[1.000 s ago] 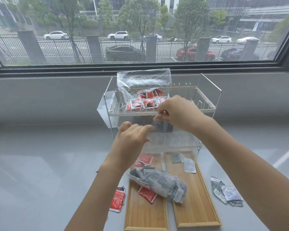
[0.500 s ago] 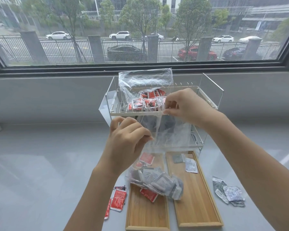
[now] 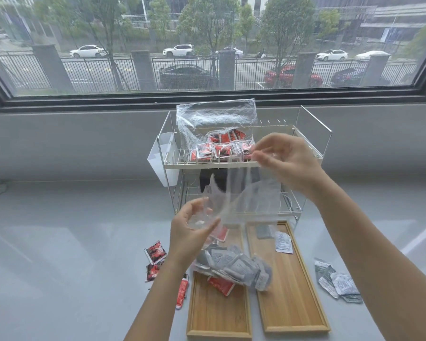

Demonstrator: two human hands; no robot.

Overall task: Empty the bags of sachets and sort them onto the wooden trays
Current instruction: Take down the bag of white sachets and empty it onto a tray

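Observation:
My left hand (image 3: 190,232) and my right hand (image 3: 284,161) each pinch a side of a clear plastic bag (image 3: 246,205), pulled wide open above the trays. Its lower end, full of grey sachets (image 3: 234,265), sags across the left wooden tray (image 3: 217,313) and the right wooden tray (image 3: 293,294). Red sachets (image 3: 220,285) lie on the left tray, and a white sachet (image 3: 284,242) lies on the right one. A second clear bag of red sachets (image 3: 219,146) sits on the rack's top shelf.
A two-tier wire rack (image 3: 303,207) stands behind the trays against the wall under the window. Loose red sachets (image 3: 155,252) lie on the white surface left of the trays. Loose grey sachets (image 3: 337,279) lie to the right.
My hands have drawn apart, the left one lower and the right one up and to the right. The bag's mouth is stretched wider than before.

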